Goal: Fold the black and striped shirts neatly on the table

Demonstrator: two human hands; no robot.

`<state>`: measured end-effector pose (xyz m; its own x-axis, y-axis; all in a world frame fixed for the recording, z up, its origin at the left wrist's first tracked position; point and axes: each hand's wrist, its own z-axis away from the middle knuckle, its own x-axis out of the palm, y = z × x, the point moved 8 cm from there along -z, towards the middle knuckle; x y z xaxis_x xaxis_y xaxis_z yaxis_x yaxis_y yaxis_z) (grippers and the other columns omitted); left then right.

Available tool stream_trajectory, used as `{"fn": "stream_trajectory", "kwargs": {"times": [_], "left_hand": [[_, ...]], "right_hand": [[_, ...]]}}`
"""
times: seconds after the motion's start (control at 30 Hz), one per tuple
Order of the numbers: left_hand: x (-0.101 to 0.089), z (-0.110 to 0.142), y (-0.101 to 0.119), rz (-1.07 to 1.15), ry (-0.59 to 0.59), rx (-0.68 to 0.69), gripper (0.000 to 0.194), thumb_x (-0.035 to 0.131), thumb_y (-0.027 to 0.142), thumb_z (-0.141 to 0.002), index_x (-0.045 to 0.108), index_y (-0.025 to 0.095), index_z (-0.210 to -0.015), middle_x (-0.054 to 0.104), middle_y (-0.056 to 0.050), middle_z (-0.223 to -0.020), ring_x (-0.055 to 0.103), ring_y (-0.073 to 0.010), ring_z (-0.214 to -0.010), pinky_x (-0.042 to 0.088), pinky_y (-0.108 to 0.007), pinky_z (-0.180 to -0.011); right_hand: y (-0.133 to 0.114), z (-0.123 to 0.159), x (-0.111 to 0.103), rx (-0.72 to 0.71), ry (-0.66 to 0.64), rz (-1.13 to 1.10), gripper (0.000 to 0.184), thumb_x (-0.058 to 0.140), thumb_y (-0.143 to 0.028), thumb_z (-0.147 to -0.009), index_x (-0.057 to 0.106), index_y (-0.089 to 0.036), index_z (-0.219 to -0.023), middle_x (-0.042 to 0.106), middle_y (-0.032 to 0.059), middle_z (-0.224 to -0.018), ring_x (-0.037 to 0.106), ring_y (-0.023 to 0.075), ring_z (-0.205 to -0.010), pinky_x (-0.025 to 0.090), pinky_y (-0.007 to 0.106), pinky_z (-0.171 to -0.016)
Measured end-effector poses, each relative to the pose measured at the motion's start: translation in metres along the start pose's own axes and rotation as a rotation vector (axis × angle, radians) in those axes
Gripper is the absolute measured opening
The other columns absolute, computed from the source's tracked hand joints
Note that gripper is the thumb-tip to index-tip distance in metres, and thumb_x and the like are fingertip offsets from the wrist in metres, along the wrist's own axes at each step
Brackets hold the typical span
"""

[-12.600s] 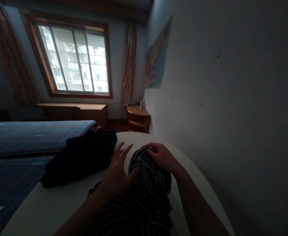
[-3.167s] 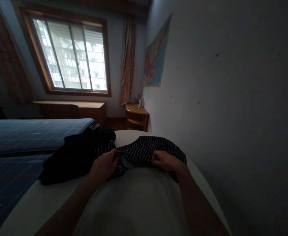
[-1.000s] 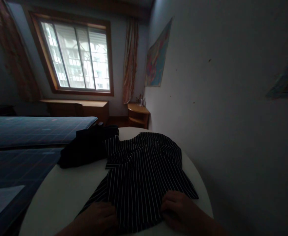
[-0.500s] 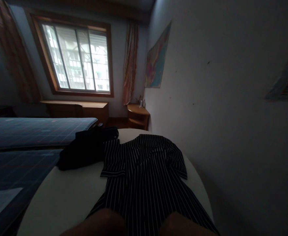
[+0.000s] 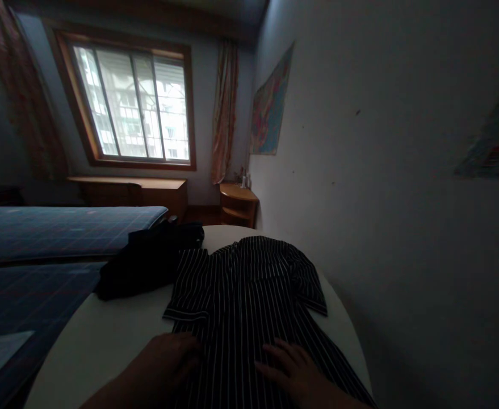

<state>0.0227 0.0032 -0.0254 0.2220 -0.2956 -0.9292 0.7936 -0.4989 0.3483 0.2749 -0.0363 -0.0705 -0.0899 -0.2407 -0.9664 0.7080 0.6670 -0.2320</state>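
A black short-sleeved shirt with thin white stripes (image 5: 240, 301) lies spread out on a round pale table (image 5: 104, 335), its collar end away from me and its sleeves out to both sides. My left hand (image 5: 168, 360) rests at the shirt's left edge, below the left sleeve, fingers loosely bent and apart on the cloth. On the right half of the shirt lies my right hand (image 5: 294, 369), its fingers spread flat across the stripes. Neither palm shows. The lower part of the shirt runs out of view between my forearms.
Dark folded or bunched cloth (image 5: 147, 261) lies at the table's far left edge. A bed with a blue checked cover (image 5: 62, 233) stands to the left, with a pale sheet (image 5: 2, 352) on it. The wall (image 5: 385, 244) is close on the right. A wooden corner shelf (image 5: 238, 193) stands behind.
Both hands have moved forward from the bottom edge onto the shirt, and their fingers now show. The left sleeve's cuff has shifted slightly to the left and nearer me.
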Motion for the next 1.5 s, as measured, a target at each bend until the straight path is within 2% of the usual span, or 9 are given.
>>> {"fn": "stream_trajectory", "kwargs": {"times": [0.23, 0.43, 0.73, 0.87, 1.0, 1.13, 1.3, 1.43, 1.5], "left_hand": [[-0.021, -0.008, -0.007, -0.012, 0.108, -0.085, 0.024, 0.044, 0.027, -0.094, 0.068, 0.021, -0.094, 0.073, -0.005, -0.095, 0.069, -0.0230, -0.088, 0.053, -0.036, -0.078], [-0.024, -0.026, -0.017, -0.038, 0.328, 0.028, 0.052, 0.055, 0.028, -0.089, 0.049, 0.026, -0.141, 0.043, -0.008, -0.153, 0.046, -0.0284, -0.135, 0.039, -0.046, -0.111], [-0.024, -0.017, -0.005, -0.068, 0.149, -0.027, 0.040, 0.035, 0.042, -0.101, 0.069, 0.022, -0.097, 0.071, -0.006, -0.096, 0.068, -0.0241, -0.092, 0.051, -0.038, -0.083], [-0.028, -0.020, -0.007, -0.152, 0.120, -0.128, 0.042, 0.033, 0.040, -0.101, 0.068, 0.021, -0.091, 0.072, -0.006, -0.084, 0.070, -0.0267, -0.082, 0.052, -0.040, -0.076], [-0.043, -0.033, -0.023, -0.192, 0.339, -0.125, 0.029, 0.041, 0.027, -0.096, 0.065, 0.021, -0.111, 0.068, -0.009, -0.117, 0.066, -0.0257, -0.106, 0.052, -0.039, -0.089], [-0.045, -0.043, -0.054, -0.227, 0.502, -0.217, 0.048, 0.050, 0.026, -0.092, 0.051, 0.020, -0.139, 0.040, -0.012, -0.153, 0.049, -0.0294, -0.132, 0.045, -0.042, -0.104], [-0.032, -0.047, -0.073, -0.173, 0.352, -0.318, 0.065, 0.049, 0.022, -0.090, 0.031, 0.017, -0.153, 0.054, -0.014, -0.142, 0.059, -0.0271, -0.122, 0.049, -0.040, -0.098], [-0.037, -0.040, -0.061, -0.228, 0.237, -0.337, 0.039, 0.039, 0.032, -0.096, 0.069, 0.018, -0.118, 0.070, -0.013, -0.116, 0.069, -0.0289, -0.099, 0.053, -0.041, -0.084], [-0.041, -0.037, -0.056, -0.273, 0.200, -0.374, 0.052, 0.032, 0.042, -0.099, 0.075, 0.016, -0.089, 0.073, -0.013, -0.093, 0.071, -0.0300, -0.087, 0.053, -0.041, -0.078]], "right_hand": [[-0.019, -0.005, -0.025, 0.017, 0.019, 0.010, 0.056, 0.067, -0.033, -0.087, 0.051, -0.038, -0.140, 0.067, 0.0093, -0.123, 0.063, 0.0334, -0.108, 0.051, 0.051, -0.091], [-0.004, -0.005, -0.068, 0.267, 0.041, -0.170, 0.074, 0.069, -0.037, -0.081, 0.041, -0.030, -0.149, 0.036, 0.0093, -0.157, 0.030, 0.0334, -0.143, 0.027, 0.053, -0.117], [0.008, 0.018, -0.050, 0.360, -0.005, -0.117, 0.085, 0.087, -0.046, -0.054, 0.058, -0.024, -0.132, 0.053, 0.0150, -0.138, 0.047, 0.0404, -0.127, 0.039, 0.054, -0.106], [0.001, 0.022, -0.058, 0.363, -0.009, -0.146, 0.063, 0.082, -0.045, -0.064, 0.063, -0.024, -0.120, 0.064, 0.0115, -0.119, 0.061, 0.0334, -0.107, 0.049, 0.046, -0.093], [0.001, 0.007, -0.075, 0.378, 0.017, -0.112, 0.029, 0.067, -0.032, -0.082, 0.067, -0.020, -0.108, 0.067, 0.0110, -0.114, 0.062, 0.0293, -0.105, 0.048, 0.045, -0.093], [0.007, -0.010, -0.081, 0.327, 0.069, -0.112, 0.064, 0.067, -0.037, -0.083, 0.049, -0.021, -0.142, 0.045, 0.0136, -0.150, 0.039, 0.0321, -0.137, 0.032, 0.050, -0.113], [0.014, -0.011, -0.073, 0.370, 0.006, -0.116, 0.078, 0.078, -0.044, -0.071, 0.052, -0.021, -0.141, 0.049, 0.0151, -0.145, 0.043, 0.0360, -0.134, 0.033, 0.051, -0.113], [0.006, -0.009, -0.068, 0.360, -0.044, -0.134, 0.099, 0.086, -0.046, -0.059, 0.046, -0.021, -0.146, 0.045, 0.0186, -0.148, 0.043, 0.0414, -0.133, 0.035, 0.055, -0.111], [-0.003, -0.011, -0.068, 0.311, -0.059, -0.175, 0.091, 0.086, -0.047, -0.060, 0.052, -0.021, -0.141, 0.055, 0.0167, -0.139, 0.053, 0.0395, -0.125, 0.042, 0.052, -0.105]]}}
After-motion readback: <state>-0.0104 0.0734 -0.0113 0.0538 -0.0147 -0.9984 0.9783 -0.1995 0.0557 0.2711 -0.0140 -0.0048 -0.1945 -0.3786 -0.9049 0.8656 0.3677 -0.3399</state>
